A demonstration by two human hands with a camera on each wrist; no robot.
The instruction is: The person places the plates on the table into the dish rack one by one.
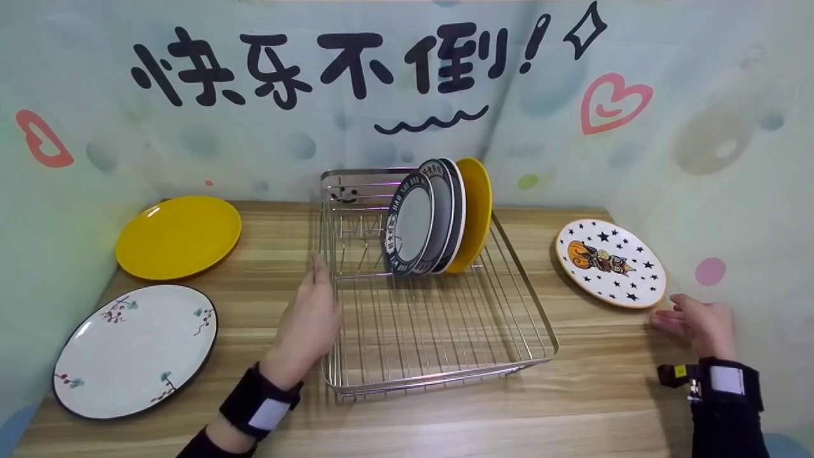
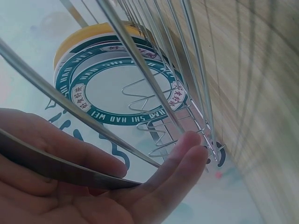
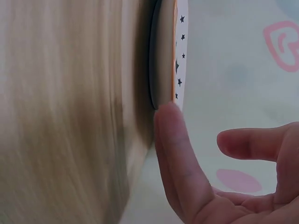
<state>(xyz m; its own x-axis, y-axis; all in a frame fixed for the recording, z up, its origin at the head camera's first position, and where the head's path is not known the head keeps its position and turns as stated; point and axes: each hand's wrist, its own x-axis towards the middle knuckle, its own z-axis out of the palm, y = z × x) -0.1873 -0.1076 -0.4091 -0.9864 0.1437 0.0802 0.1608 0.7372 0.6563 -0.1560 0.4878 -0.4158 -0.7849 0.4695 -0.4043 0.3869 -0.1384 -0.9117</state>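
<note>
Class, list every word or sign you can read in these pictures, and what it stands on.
"快乐不倒!" – black lettering on the backdrop
"HAO SHI HAO WEI" – rim of the front upright plate
"HAO WEI" – rim of the plate behind it
Chinese characters on those rims: too blurred to read surely.
Yellow wrist tag: any print is too small.

room over rack (image 1: 445, 376) front, plates (image 1: 439, 216) behind

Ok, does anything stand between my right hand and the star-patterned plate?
Nothing visible does: your right hand has its fingertips at the edge of the star-patterned plate; whether they touch is unclear.
</note>
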